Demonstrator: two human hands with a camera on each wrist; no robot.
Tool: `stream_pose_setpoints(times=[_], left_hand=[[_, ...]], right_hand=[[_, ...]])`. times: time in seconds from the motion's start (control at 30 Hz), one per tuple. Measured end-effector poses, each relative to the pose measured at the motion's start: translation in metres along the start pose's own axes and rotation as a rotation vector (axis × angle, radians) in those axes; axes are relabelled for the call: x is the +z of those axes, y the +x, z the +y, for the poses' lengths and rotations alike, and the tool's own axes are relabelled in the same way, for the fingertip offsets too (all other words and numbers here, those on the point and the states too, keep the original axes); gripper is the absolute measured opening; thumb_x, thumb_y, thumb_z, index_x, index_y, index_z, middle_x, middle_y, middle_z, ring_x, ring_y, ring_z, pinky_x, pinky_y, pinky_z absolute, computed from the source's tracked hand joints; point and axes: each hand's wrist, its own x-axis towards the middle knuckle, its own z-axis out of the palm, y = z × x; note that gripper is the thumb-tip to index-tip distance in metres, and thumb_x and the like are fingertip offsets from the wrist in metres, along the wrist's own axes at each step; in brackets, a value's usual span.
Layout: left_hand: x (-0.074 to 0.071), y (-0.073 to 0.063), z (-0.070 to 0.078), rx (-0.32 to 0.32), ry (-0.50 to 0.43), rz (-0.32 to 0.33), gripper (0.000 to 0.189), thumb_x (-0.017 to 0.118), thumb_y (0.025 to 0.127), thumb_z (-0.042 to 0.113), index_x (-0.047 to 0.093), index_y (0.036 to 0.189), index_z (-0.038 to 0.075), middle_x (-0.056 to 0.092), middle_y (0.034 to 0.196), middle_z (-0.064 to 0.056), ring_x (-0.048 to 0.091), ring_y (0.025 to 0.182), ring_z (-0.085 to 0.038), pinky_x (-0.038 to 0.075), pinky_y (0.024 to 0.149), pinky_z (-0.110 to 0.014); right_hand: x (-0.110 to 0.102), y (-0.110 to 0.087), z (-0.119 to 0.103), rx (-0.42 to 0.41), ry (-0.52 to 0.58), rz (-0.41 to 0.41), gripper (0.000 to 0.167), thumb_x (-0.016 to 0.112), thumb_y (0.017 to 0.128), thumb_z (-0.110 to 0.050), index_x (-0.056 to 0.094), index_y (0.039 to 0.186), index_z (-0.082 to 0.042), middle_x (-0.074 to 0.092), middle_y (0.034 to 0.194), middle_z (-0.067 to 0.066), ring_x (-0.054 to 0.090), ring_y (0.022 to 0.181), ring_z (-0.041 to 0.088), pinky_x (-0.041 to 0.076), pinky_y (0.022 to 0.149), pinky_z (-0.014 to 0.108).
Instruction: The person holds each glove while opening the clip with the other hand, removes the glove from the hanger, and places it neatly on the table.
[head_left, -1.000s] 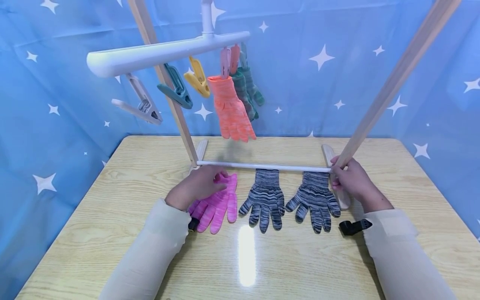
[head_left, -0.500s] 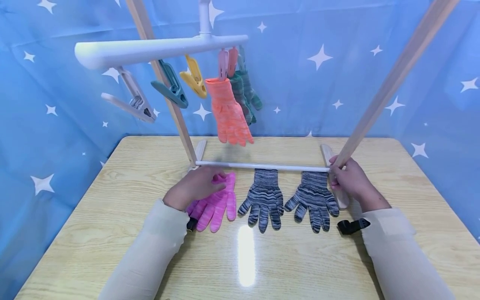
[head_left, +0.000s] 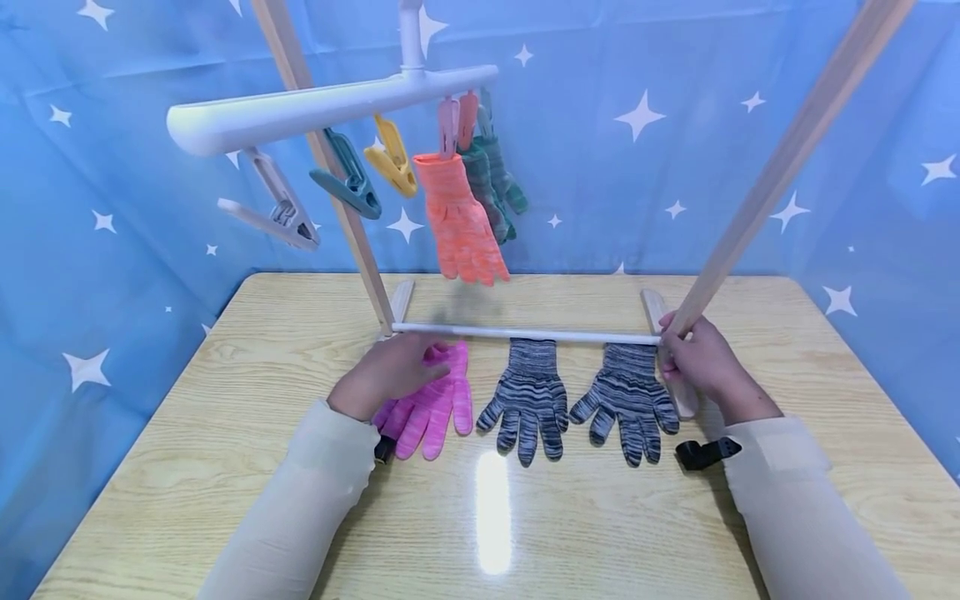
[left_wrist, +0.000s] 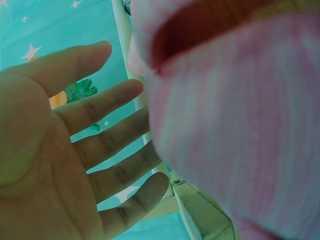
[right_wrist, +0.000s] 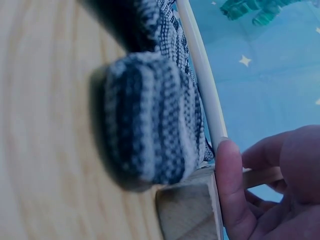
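Note:
A pink knit glove (head_left: 432,410) lies flat on the table, its cuff end partly hidden under my left hand (head_left: 393,367). In the left wrist view that hand's fingers (left_wrist: 107,142) are straight and spread, thumb apart, beside the blurred pink cloth (left_wrist: 220,115); contact is hard to tell. My right hand (head_left: 705,360) grips the foot of the right wooden post (head_left: 757,208), where the white crossbar (head_left: 465,331) meets it. Two black-and-grey striped gloves (head_left: 528,398) lie side by side between my hands, cuffs at the crossbar. The right wrist view shows striped cloth (right_wrist: 150,120) close by.
Overhead hangs a white bar (head_left: 322,104) with clothespins, among them a grey one (head_left: 281,212), a teal one (head_left: 352,187) and a yellow one (head_left: 393,158). An orange glove (head_left: 457,217) and green gloves (head_left: 483,187) hang from it. Another wooden post (head_left: 352,225) stands left.
The pink glove has shifted slightly away from me, toward the crossbar. The hanging bar has swayed a little and back. My right hand stays on the post.

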Motion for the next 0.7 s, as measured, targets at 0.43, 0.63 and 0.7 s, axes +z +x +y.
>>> stream_pose_setpoints(times=[0.43,0.63,0.7], left_hand=[[0.0005,-0.0010,-0.0007,-0.011,0.006,-0.013,0.045,0.065,0.098,0.028,0.057,0.142,0.021,0.068,0.127,-0.007,0.065,0.118,-0.026,0.052,0.100,-0.048],[0.0006,-0.0013,-0.0017,-0.018,0.007,-0.015,0.045,0.065,0.098,0.029,0.058,0.142,0.022,0.068,0.128,-0.007,0.065,0.118,-0.026,0.052,0.099,-0.048],[0.0008,-0.0008,-0.0023,-0.012,0.013,-0.013,0.046,0.065,0.098,0.029,0.057,0.142,0.022,0.068,0.128,-0.007,0.065,0.118,-0.026,0.052,0.099,-0.048]], right_hand=[[-0.0002,0.0003,0.0013,-0.001,-0.006,-0.009,0.040,0.032,0.104,-0.013,0.033,0.139,0.006,0.053,0.083,0.017,0.058,0.063,0.015,0.054,0.056,0.031],[-0.0004,0.0005,0.0021,-0.006,-0.013,-0.002,0.039,0.033,0.103,-0.011,0.034,0.138,0.006,0.053,0.083,0.018,0.059,0.062,0.016,0.055,0.056,0.032],[-0.0004,0.0006,0.0021,-0.012,-0.021,0.003,0.038,0.033,0.103,-0.011,0.035,0.137,0.006,0.053,0.083,0.019,0.059,0.062,0.017,0.055,0.056,0.033]])
